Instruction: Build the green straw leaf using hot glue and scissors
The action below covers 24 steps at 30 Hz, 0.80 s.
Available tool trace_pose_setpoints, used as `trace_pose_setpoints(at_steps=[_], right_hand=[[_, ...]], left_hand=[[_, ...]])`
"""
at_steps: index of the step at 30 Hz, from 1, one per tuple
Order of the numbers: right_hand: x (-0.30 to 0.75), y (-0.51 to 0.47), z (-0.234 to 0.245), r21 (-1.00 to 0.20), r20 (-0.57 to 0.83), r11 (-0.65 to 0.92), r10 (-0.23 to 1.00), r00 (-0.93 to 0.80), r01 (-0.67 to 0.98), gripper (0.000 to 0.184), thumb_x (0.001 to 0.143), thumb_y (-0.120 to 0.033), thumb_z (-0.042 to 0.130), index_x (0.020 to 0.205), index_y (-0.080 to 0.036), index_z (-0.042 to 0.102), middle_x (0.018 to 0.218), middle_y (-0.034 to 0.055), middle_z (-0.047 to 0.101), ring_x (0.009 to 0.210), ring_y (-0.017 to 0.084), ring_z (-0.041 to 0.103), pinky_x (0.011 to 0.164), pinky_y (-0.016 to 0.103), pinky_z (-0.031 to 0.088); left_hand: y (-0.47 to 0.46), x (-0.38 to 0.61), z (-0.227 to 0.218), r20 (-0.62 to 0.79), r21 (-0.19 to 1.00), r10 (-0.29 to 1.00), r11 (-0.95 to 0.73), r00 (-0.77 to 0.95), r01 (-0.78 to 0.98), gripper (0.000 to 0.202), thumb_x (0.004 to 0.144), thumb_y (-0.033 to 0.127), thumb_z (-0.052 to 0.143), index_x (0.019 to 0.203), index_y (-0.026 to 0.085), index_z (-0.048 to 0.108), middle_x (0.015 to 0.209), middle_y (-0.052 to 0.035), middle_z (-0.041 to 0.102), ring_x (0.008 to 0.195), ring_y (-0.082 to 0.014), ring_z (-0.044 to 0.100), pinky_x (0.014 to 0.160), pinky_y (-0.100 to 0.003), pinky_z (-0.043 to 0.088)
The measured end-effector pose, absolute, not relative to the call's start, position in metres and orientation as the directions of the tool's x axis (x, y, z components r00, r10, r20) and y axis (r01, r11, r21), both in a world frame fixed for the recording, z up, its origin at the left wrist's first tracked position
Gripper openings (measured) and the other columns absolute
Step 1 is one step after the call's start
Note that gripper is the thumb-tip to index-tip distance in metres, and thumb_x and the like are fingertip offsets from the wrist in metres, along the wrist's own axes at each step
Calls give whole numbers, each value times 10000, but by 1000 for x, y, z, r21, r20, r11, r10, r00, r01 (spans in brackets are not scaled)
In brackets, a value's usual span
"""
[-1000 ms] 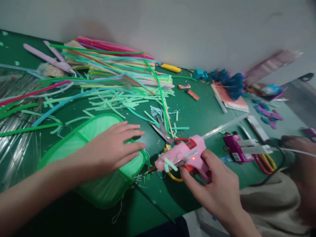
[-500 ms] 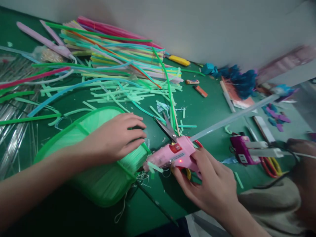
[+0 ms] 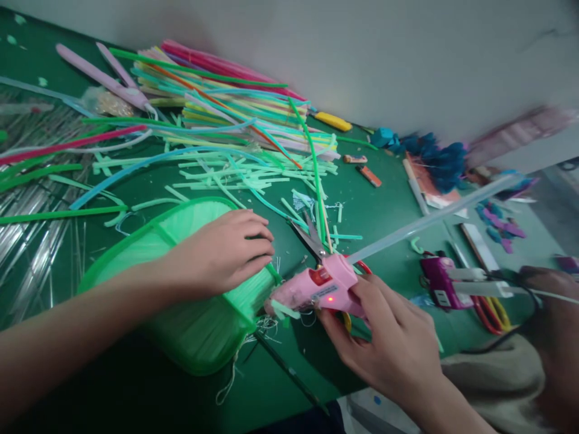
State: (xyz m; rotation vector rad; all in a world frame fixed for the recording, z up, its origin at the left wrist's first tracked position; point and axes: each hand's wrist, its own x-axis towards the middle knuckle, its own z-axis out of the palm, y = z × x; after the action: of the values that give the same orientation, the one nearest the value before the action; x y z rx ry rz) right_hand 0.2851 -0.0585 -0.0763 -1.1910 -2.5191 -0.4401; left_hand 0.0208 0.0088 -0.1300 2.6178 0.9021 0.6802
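My left hand [image 3: 224, 250] presses down on a green lantern-shaped frame [image 3: 190, 301] made of light green strips, its fingers curled over the frame's right end. My right hand [image 3: 389, 343] grips a pink hot glue gun [image 3: 319, 286] whose red light glows. The gun's nozzle touches the frame's right edge, just below my left fingers. A clear glue stick [image 3: 429, 220] juts out of the gun's back, up to the right.
Scissors [image 3: 312, 238] lie behind the glue gun. A heap of coloured straws [image 3: 235, 114] and cut green strips [image 3: 217, 178] covers the green table [image 3: 384, 205]. Right: a purple glue gun [image 3: 441, 280], blue foam bits, and another person's hand [image 3: 554, 295].
My right hand has brought the glue gun leftward until its nozzle meets the frame's right edge. My left hand's fingers have curled tighter on the frame.
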Motion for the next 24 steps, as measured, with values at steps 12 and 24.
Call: trace_pose_setpoints(at_steps=[12,24], right_hand=[[289,-57,-71,160,394,594,694,-602,789,139,904,-239,622,1004,-178,546,813,89,716,654,205,672,527,309,459],[284,-57,-71,124,421,623,672,-609,772,142,880,-201,625,1008,-163,580,802,70,716,620,191,643,537,300,492]], left_hand=[[16,8,-122,321,479,686,-712,653,513,272,1008,296,500,1035,206,755,1100,-67,775,1237,-260,635,1077,-423,504],[44,-34,-112,332,363,829,-552,450,750,463,975,432,412,1005,150,777,1125,-93,757,1138,-271,663,1037,-451,487]])
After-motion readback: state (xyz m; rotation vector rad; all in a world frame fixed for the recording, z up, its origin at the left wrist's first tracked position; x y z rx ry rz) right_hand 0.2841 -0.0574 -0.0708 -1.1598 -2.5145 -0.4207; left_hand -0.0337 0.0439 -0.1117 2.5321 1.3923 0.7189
